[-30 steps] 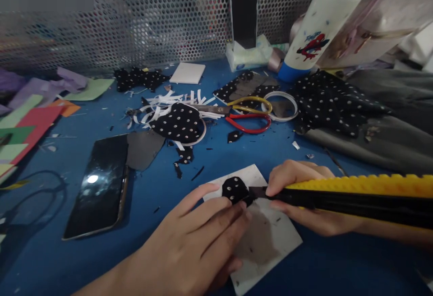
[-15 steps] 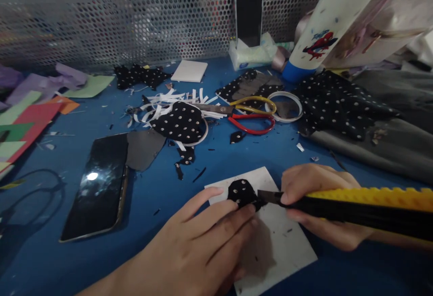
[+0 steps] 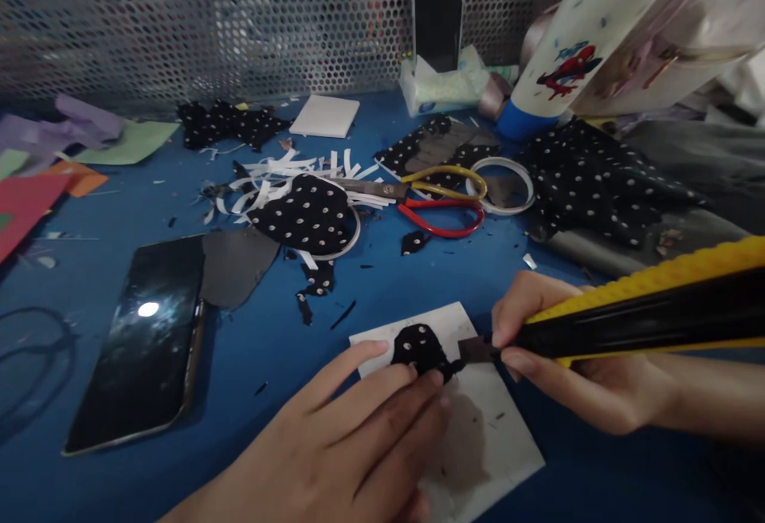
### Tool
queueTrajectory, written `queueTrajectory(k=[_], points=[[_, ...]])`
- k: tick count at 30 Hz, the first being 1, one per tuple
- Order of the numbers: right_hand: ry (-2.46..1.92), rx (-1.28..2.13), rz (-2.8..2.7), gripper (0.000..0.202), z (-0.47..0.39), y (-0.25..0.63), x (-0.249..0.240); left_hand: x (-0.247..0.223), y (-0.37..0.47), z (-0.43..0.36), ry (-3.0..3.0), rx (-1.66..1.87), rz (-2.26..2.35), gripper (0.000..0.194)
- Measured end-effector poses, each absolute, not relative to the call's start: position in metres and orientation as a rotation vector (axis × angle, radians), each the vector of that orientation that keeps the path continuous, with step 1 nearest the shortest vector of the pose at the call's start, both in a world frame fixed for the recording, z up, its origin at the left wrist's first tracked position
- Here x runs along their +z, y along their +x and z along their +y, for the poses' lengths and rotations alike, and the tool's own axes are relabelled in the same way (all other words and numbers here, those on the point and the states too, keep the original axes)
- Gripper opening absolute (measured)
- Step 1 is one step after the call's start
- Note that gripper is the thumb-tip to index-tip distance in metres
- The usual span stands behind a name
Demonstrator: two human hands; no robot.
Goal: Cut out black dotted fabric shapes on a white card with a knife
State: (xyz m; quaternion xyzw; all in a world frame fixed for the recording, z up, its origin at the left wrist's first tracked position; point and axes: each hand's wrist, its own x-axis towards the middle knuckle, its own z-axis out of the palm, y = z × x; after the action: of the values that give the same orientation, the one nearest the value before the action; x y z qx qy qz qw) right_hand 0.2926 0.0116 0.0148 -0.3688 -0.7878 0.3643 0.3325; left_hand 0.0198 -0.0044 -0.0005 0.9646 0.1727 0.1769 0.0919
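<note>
Dotted fabric under the left fingers, knife in the right hand

At the near side of the blue bench [image 3: 299,363], the left hand [image 3: 358,427] is partly open, fingers extended and slightly bent, with fingertips on a small black dotted fabric piece [image 3: 421,346]. Its thumb is largely hidden. This piece lies on the upper part of a white card [image 3: 502,451] marked with dark specks. The right hand [image 3: 567,348] is closed around a yellow-and-black utility knife [image 3: 633,316], its blade at the right side of the piece; contact cannot be confirmed.

Toward the bench's left edge, a dark phone [image 3: 140,332] lies flat, a grey piece [image 3: 239,264] against its upper right side. Mid-bench, a rounded dotted piece [image 3: 304,216] lies by white paper strips [image 3: 287,164]. Scissors [image 3: 442,204], one handle yellow and one red, point left from beside a white ring [image 3: 526,188]. Dotted cloth [image 3: 598,180] is bunched toward the far right corner.

Along the far edge are a white square pad [image 3: 326,116], a tissue pack [image 3: 442,88] with an upright phone [image 3: 437,13] behind it, and a tilted bottle [image 3: 574,53] with a blue base. A perforated metal panel [image 3: 287,21] stands behind.
</note>
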Motion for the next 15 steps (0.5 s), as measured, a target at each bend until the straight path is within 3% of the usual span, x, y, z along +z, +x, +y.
queueTrajectory(k=[15], points=[[-1.167, 0.903, -2.139, 0.013, 0.0041, 0.2894, 0.0159, -0.0049, 0.0179, -0.0016, 2.839, 0.559, 0.522, 0.034]])
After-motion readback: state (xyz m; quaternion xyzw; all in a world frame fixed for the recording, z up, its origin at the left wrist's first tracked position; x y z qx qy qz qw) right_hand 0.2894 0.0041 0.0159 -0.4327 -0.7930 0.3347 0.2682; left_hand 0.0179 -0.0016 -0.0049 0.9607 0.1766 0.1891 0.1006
